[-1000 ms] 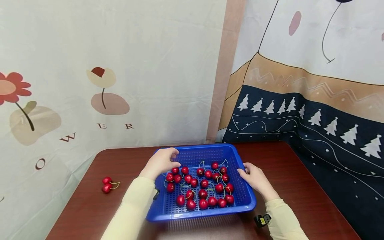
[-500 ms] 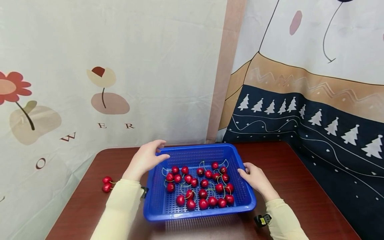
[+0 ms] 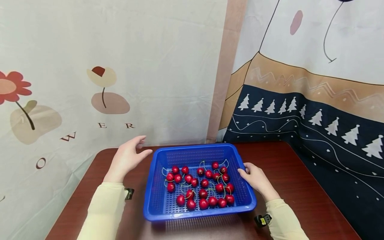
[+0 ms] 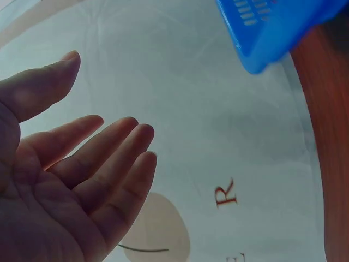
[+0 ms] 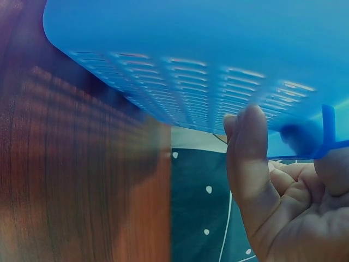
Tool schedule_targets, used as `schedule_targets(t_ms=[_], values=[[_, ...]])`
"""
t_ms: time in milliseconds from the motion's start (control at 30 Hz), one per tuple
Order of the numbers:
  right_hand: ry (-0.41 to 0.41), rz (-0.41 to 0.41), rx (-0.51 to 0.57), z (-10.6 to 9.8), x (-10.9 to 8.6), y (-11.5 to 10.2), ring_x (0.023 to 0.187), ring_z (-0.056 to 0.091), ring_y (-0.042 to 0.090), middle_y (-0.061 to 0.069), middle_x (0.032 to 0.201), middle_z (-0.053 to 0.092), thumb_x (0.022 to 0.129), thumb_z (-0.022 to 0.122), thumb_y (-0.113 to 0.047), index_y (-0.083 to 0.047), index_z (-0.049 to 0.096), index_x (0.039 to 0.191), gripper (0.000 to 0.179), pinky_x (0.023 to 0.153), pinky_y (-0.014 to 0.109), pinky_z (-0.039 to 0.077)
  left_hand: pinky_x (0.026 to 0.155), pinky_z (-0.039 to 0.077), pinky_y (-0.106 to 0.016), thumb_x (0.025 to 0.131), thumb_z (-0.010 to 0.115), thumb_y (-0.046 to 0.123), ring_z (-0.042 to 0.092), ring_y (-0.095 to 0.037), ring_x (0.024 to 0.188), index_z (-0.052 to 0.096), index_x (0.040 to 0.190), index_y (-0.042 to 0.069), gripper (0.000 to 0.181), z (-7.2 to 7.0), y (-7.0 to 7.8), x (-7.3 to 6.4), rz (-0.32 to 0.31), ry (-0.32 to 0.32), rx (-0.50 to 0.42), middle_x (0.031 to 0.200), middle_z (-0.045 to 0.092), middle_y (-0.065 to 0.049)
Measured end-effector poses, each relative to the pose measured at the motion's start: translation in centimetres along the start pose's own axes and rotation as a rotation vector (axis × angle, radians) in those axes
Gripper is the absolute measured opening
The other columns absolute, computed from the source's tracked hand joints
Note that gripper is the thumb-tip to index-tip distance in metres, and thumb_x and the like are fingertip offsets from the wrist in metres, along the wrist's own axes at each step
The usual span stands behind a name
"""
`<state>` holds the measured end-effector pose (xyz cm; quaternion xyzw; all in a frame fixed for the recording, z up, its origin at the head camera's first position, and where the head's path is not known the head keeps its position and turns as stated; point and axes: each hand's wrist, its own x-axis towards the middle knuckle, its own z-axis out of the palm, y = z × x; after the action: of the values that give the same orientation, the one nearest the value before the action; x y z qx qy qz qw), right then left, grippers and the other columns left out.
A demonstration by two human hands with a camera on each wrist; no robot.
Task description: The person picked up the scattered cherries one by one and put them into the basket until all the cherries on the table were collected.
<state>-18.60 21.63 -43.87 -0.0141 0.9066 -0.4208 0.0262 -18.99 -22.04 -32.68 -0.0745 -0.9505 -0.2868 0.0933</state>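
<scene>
A blue perforated plastic basket (image 3: 198, 216) stands on the table with several red cherries (image 3: 204, 183) on its floor, many with green stems. My right hand (image 3: 257, 180) grips the basket's right rim, its fingers bent round the edge; the right wrist view shows the basket's slotted side (image 5: 188, 79) close to the fingers. Left of the basket, my left hand (image 3: 125, 158) hovers over the table with fingers spread and nothing held. In the left wrist view, its palm (image 4: 60, 207) faces the camera, and a basket corner (image 4: 253, 60) appears at upper right.
The basket sits on a dark red wooden table (image 3: 300, 186). A pale printed cloth (image 3: 168, 73) hangs behind it, and a dark cloth with white trees (image 3: 315, 133) hangs along the right.
My left hand has moved left, from above the basket to beyond its left rim. The left arm now covers the pair of cherries on the table. My right hand keeps its grip.
</scene>
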Motion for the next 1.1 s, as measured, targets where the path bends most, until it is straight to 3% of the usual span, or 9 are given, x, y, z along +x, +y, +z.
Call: schedule_targets(t_ms=[267, 567, 933, 1100], values=[[0.007, -0.002, -0.007, 0.0, 0.1, 0.1, 0.069, 0.067, 0.019, 0.014, 0.091, 0.067, 0.098, 0.062, -0.020, 0.009, 0.054, 0.125, 0.041, 0.063, 0.039, 0.060, 0.095, 0.045, -0.058, 0.093, 0.069, 0.026, 0.058, -0.042, 0.115, 0.046, 0.141, -0.003, 0.062, 0.2, -2.4, -0.8, -0.017, 0.031, 0.018, 0.129, 0.058, -0.027], [0.002, -0.001, -0.015, 0.1, 0.0, -0.1, 0.072, 0.067, 0.018, 0.014, 0.094, 0.067, 0.099, 0.062, -0.023, 0.009, 0.053, 0.126, 0.043, 0.066, 0.040, 0.060, 0.089, 0.046, -0.058, 0.093, 0.068, 0.029, 0.059, -0.045, 0.110, 0.044, 0.142, -0.004, 0.064, 0.9, -6.2, -2.1, -0.062, 0.041, 0.064, 0.127, 0.057, -0.029], [0.001, -0.003, -0.011, 0.1, 0.1, -0.1, 0.072, 0.067, 0.018, 0.013, 0.093, 0.067, 0.099, 0.061, -0.024, 0.009, 0.052, 0.127, 0.044, 0.065, 0.040, 0.060, 0.096, 0.040, -0.064, 0.087, 0.073, 0.026, 0.047, -0.053, 0.119, 0.043, 0.137, -0.013, 0.070, 2.8, -10.5, -3.1, -0.143, -0.052, 0.155, 0.132, 0.049, -0.038], [0.001, -0.005, -0.007, 0.1, 0.0, -0.1, 0.071, 0.068, 0.018, 0.012, 0.092, 0.066, 0.099, 0.061, -0.024, 0.009, 0.053, 0.126, 0.044, 0.064, 0.039, 0.060, 0.084, 0.046, -0.065, 0.084, 0.074, 0.024, 0.050, -0.055, 0.113, 0.046, 0.135, -0.011, 0.067, 3.8, -12.0, -3.6, -0.223, -0.091, 0.232, 0.128, 0.050, -0.038]])
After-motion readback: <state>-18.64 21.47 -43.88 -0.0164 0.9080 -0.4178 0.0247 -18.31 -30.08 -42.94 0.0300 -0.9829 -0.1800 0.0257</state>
